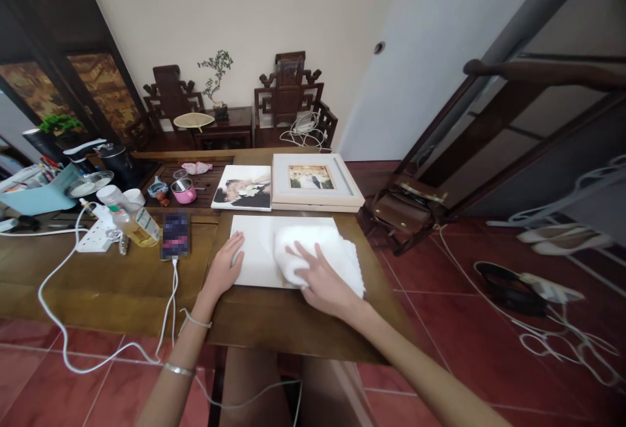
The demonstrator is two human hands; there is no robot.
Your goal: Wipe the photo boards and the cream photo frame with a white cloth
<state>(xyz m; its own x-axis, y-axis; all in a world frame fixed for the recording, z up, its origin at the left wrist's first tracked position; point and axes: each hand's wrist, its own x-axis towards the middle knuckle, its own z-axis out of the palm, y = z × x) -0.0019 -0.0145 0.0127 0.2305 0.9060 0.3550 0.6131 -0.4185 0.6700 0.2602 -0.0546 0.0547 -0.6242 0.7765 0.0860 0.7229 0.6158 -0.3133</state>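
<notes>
A white rectangular panel [259, 254] lies flat on the wooden table in front of me. My left hand [228, 263] rests on its left edge, fingers stretched out and holding nothing. On the panel's right part is a bunched white cloth [342, 251], its textured edge spilling past the panel onto the table. My right hand [320, 278] grips and presses this cloth from above, with some fingers apart; part of the cloth is hidden beneath it. Just behind the panel are a photo print [244, 187] and a stacked white picture frame [317, 199] with a wedding photo.
To the left are a phone [175, 235] on a white cable, a bottle of yellowish liquid [141, 225], a power strip [95, 236] and a pink cup [184, 190]. A brown bag [405, 208] rests on a chair at the right. Cables [567, 342] lie on the red tiles.
</notes>
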